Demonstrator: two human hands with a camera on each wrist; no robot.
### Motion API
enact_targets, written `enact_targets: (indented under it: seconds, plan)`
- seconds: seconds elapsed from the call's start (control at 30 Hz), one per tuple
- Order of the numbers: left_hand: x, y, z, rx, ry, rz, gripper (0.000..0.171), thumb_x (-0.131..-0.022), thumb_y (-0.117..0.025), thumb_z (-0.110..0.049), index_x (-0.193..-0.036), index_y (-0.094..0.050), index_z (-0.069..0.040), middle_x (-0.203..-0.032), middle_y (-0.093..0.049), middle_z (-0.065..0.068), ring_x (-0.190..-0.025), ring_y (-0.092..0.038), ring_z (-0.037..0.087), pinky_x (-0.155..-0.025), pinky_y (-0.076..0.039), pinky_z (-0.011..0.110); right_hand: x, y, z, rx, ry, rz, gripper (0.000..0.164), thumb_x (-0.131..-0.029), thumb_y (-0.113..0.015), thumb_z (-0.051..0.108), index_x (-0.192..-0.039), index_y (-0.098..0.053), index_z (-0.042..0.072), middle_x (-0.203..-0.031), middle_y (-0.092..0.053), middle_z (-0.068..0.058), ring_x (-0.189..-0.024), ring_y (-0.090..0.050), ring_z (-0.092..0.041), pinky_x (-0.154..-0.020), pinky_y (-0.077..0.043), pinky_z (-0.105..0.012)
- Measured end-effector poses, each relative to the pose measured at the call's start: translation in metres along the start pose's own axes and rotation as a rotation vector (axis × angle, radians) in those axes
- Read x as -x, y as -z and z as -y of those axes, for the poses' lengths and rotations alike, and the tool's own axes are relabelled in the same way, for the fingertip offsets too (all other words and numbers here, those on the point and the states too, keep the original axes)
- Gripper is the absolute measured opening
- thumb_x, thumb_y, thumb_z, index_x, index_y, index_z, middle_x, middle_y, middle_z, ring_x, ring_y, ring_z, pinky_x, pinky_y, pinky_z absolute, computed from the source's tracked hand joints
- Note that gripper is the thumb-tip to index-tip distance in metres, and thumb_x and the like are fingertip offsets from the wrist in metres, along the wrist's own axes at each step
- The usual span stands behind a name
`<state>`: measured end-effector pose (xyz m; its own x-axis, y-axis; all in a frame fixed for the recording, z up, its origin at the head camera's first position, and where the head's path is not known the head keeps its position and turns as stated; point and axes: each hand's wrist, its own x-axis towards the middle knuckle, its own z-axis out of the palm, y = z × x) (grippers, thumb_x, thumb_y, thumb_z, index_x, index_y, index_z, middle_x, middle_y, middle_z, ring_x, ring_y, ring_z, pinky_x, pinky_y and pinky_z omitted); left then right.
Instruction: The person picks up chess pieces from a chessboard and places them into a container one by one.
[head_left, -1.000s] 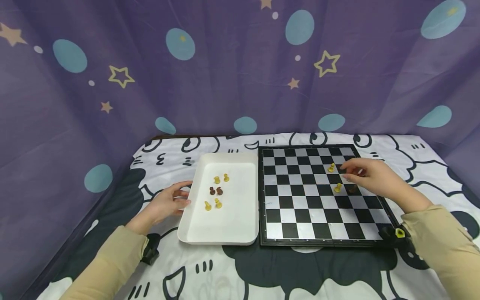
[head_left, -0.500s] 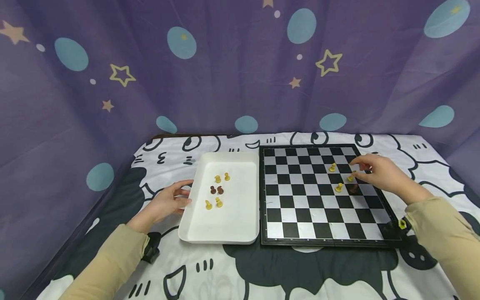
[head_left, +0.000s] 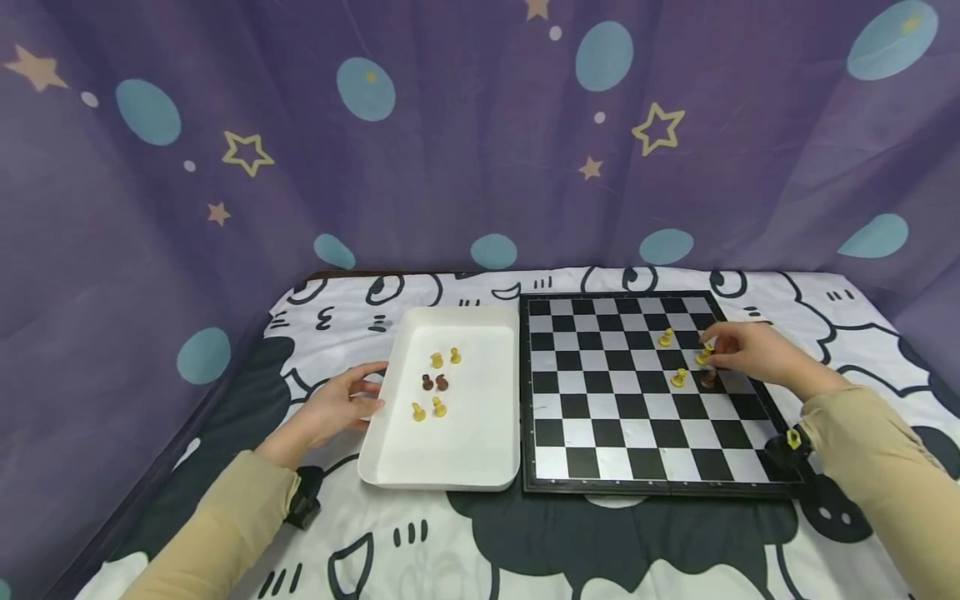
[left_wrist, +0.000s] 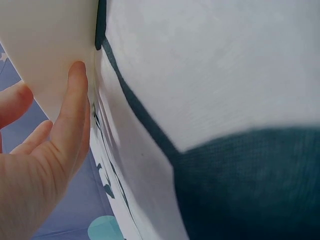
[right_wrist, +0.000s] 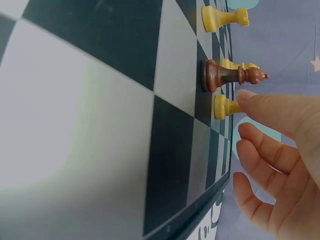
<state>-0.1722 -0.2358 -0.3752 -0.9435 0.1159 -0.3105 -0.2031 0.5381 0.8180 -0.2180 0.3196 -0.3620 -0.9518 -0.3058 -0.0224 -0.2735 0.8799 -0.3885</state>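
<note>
My right hand is over the right side of the chessboard. Its thumb meets the upper part of a yellow chess piece, pinched at the fingertips; its top is hidden. Close by stand a brown bishop, a yellow rook and another yellow piece. At the left, my left hand touches the side of a white tray, fingers fairly straight against its outer wall and rim in the left wrist view. Several yellow pieces and two brown pieces are in the tray.
The tray and the board lie side by side on a black-and-white patterned cloth. Behind the table hangs a purple curtain with stars and blue ovals.
My right hand moved right from one second ago, uncovering the brown bishop, then lowered slightly with its fingers closing at the yellow piece. My left hand stays at the tray.
</note>
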Motion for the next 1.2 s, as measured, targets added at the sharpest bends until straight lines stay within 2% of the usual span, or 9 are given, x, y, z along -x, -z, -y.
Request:
enact_targets:
  seconds: [0.33, 0.6, 1.2]
  plan:
    - [0.0012, -0.0008, -0.0008, -0.012, 0.007, -0.006, 0.062, -0.093, -0.058, -0.005, -0.148, -0.029, -0.012, -0.129, -0.047, 0.025, -0.102, -0.062, 0.027, -0.078, -0.056, 0.041, -0.0022, -0.0023, -0.0015, -0.015, -0.021, 0.033, 0.023, -0.085, -0.068, 0.009, -0.103, -0.064, -0.003, -0.075, -0.063, -0.002, -0.067, -0.054, -0.014, -0.059, -0.043, -0.032]
    - [0.0005, 0.0000, 0.0005, 0.006, 0.015, 0.001, 0.063, -0.093, -0.058, -0.005, -0.149, -0.029, -0.011, -0.129, -0.047, 0.025, -0.101, -0.062, 0.026, -0.078, -0.056, 0.041, -0.0037, -0.0043, -0.0002, -0.013, -0.020, 0.017, 0.014, -0.085, -0.067, 0.008, -0.097, -0.066, -0.001, -0.070, -0.061, 0.000, -0.064, -0.052, -0.013, -0.058, -0.041, -0.031]
    - [0.0000, 0.0005, 0.0012, 0.017, -0.004, 0.014, 0.063, -0.093, -0.057, -0.004, -0.149, -0.028, -0.010, -0.129, -0.047, 0.026, -0.100, -0.062, 0.026, -0.078, -0.056, 0.042, -0.0032, -0.0055, 0.0008, -0.014, -0.040, 0.019, 0.011, -0.086, -0.066, 0.008, -0.094, -0.066, 0.000, -0.070, -0.063, 0.001, -0.066, -0.053, -0.013, -0.061, -0.042, -0.032]
